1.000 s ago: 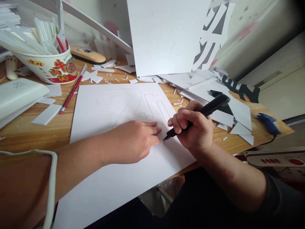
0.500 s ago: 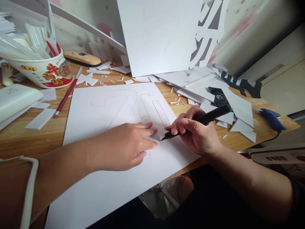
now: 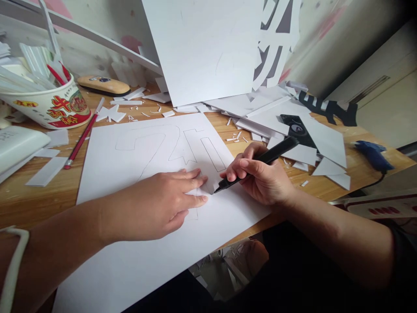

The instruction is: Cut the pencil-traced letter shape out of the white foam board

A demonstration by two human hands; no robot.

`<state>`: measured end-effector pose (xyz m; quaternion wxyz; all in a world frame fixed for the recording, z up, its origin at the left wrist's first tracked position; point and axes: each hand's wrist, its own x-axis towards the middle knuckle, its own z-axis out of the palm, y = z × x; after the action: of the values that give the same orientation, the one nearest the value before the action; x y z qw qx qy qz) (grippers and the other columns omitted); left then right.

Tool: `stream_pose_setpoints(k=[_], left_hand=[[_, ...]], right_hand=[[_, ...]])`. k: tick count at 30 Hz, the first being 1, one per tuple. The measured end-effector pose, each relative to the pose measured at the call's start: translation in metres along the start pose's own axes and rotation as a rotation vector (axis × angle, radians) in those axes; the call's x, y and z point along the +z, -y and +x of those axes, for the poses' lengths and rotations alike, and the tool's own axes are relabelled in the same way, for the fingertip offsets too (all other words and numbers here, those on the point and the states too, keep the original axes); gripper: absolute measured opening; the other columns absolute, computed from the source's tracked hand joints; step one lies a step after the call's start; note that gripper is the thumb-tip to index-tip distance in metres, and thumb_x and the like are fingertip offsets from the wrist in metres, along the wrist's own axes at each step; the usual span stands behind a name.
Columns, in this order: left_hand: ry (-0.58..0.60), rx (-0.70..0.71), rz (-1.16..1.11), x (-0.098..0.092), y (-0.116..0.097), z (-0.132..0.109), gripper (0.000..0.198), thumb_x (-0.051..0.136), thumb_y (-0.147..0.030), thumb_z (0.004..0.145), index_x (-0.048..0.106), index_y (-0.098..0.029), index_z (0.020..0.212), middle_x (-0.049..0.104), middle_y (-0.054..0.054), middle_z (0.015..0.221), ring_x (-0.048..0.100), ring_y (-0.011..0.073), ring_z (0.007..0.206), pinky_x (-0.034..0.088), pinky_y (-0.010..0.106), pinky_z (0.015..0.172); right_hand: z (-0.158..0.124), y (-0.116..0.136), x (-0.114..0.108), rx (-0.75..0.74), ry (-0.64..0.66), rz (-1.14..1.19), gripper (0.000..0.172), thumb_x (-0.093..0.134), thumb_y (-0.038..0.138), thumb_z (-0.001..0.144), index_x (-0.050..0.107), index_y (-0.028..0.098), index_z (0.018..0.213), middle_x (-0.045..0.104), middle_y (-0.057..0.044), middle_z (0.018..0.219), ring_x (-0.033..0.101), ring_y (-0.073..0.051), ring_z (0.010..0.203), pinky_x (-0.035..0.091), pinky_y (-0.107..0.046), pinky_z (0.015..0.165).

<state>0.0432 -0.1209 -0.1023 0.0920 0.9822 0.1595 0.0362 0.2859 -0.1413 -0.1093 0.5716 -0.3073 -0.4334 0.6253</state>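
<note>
A large white sheet [image 3: 130, 243] with pencilled outline shapes lies on the wooden desk [image 3: 48, 200]. My left hand [image 3: 156, 204] rests on the sheet with fingers stretched flat, pressing it down. My right hand [image 3: 260, 178] is closed round a black utility knife [image 3: 257, 163]; its tip touches the sheet just right of my left fingertips, where a small flap of paper is lifted.
A printed paper bowl [image 3: 48, 102] stuffed with white strips and red pencils stands at the back left. A red pencil [image 3: 80, 141] lies beside the sheet. A white board [image 3: 202, 48] leans upright behind. Paper offcuts [image 3: 293, 126] and a blue glue gun [image 3: 373, 154] crowd the right side.
The view has drifted, so everything sits lower and further left. My left fingers have spread a little, and the knife tip has moved down and left along the line, lifting a small paper flap.
</note>
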Motion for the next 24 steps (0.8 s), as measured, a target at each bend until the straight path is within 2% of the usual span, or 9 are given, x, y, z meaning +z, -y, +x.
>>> stream_pose_setpoints(k=[7, 11, 17, 24], left_hand=[[0.028, -0.011, -0.028, -0.007, -0.003, 0.002, 0.043, 0.047, -0.014, 0.091, 0.067, -0.022, 0.129, 0.053, 0.013, 0.147, 0.045, 0.031, 0.139, 0.037, 0.047, 0.116], [0.019, -0.008, -0.049, -0.005, -0.001, 0.001, 0.043, 0.049, -0.014, 0.09, 0.068, -0.023, 0.128, 0.053, 0.011, 0.148, 0.043, 0.0299, 0.14, 0.036, 0.047, 0.118], [-0.016, 0.0, -0.062, -0.001, 0.002, -0.001, 0.045, 0.049, -0.013, 0.089, 0.067, -0.024, 0.129, 0.052, 0.01, 0.149, 0.042, 0.029, 0.142, 0.036, 0.046, 0.118], [0.016, -0.015, -0.072, -0.006, -0.001, 0.002, 0.047, 0.049, -0.009, 0.086, 0.068, -0.022, 0.128, 0.052, 0.011, 0.148, 0.043, 0.0296, 0.14, 0.037, 0.045, 0.117]], right_hand=[[-0.001, -0.001, -0.005, 0.031, -0.031, 0.067, 0.029, 0.076, 0.017, 0.072, 0.049, 0.021, 0.065, 0.06, 0.007, 0.052, 0.065, -0.014, 0.057, 0.058, -0.037, 0.073], [-0.001, -0.002, -0.008, 0.047, -0.061, 0.086, 0.028, 0.075, 0.016, 0.072, 0.049, 0.021, 0.065, 0.06, 0.007, 0.052, 0.065, -0.013, 0.057, 0.058, -0.038, 0.074], [-0.001, -0.003, -0.011, 0.033, -0.054, 0.095, 0.026, 0.074, 0.015, 0.072, 0.05, 0.021, 0.063, 0.06, 0.006, 0.052, 0.065, -0.013, 0.057, 0.058, -0.036, 0.074], [0.0, -0.004, -0.015, 0.027, -0.055, 0.096, 0.024, 0.072, 0.015, 0.073, 0.051, 0.021, 0.064, 0.061, 0.006, 0.052, 0.066, -0.014, 0.057, 0.058, -0.035, 0.073]])
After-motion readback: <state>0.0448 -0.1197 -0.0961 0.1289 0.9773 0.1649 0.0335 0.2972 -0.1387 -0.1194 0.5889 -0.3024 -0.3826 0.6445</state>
